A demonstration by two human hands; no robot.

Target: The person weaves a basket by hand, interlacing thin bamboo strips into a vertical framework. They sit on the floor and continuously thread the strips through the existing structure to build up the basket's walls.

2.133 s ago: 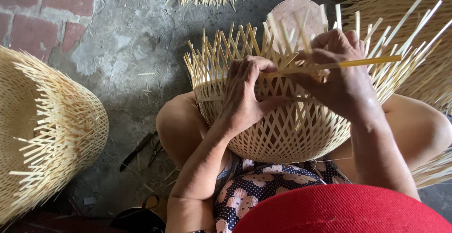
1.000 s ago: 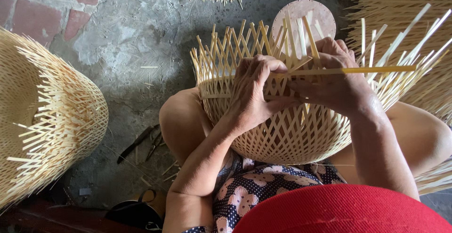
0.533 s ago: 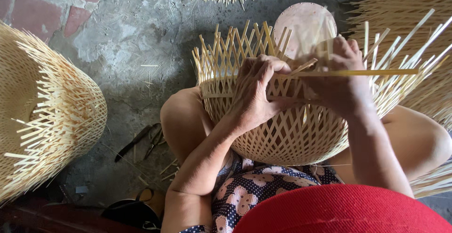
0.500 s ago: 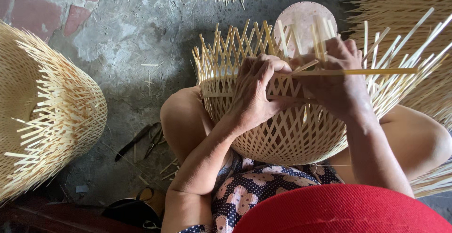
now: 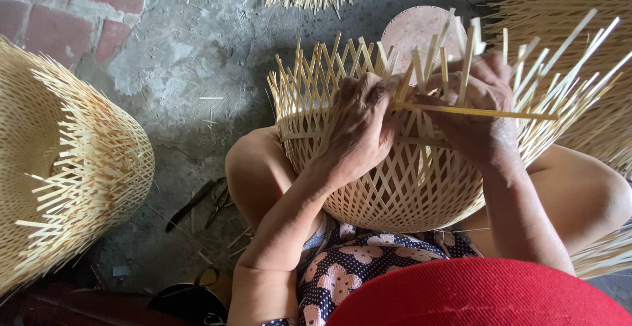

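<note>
Left hand: my left hand (image 5: 359, 132) lies knuckles-up over the near wall of the half-woven basket (image 5: 395, 181), just below its open rim.
Left fingers: curled and pressed together around the upright staves; the tips go down among the staves, so I cannot tell exactly which one they pinch.
Right hand: my right hand (image 5: 477, 118) sits just beside the left, on the same rim, the two nearly touching.
Right fingers: bent and closed on the long bamboo strip (image 5: 474, 111), which runs flat from my left fingers, under my right fingers and out well past them to the right.
Basket: resting on my lap between my knees, bottom toward me, mouth facing away; the woven lattice hangs below both hands, the loose stave ends fan up and outward beyond my fingers.
Round disc: a pale round wooden disc (image 5: 415, 29) shows on the floor beyond my fingers, partly hidden behind the staves.
Other baskets: a finished woven basket (image 5: 59, 168) lies on its side well to the left of my left hand; more unfinished ones sit beyond and to the right of my right hand.
Tool: dark shears (image 5: 204, 202) lie on the concrete floor (image 5: 191, 49), left of my left forearm, well apart from my fingers.
</note>
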